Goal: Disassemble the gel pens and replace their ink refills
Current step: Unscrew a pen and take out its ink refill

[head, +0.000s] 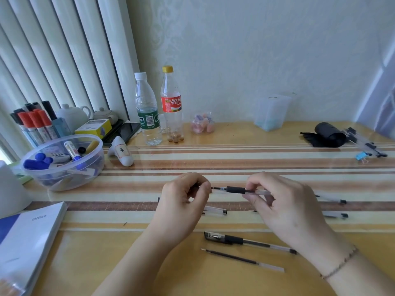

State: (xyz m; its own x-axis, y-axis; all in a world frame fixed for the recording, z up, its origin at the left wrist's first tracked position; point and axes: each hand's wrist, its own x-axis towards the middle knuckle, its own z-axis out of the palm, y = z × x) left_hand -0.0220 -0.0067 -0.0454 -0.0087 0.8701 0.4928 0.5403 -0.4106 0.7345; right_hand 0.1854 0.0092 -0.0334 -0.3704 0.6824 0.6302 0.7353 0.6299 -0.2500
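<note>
Over the striped table (235, 161), a clear gel pen barrel (236, 190) with a black rubber grip is held level between both hands. Its rear half is pinched by the right hand (275, 201), thumb and fingertips clamped on the tube. Just off its front end, the left hand (181, 199) is curled tight around a small dark piece; what it is can't be told, it's mostly hidden. Nearer the body, a capped gel pen (248, 241) and a loose ink refill (241, 260) are laid side by side, apart. More pens (332, 207) are scattered behind the right hand.
</note>
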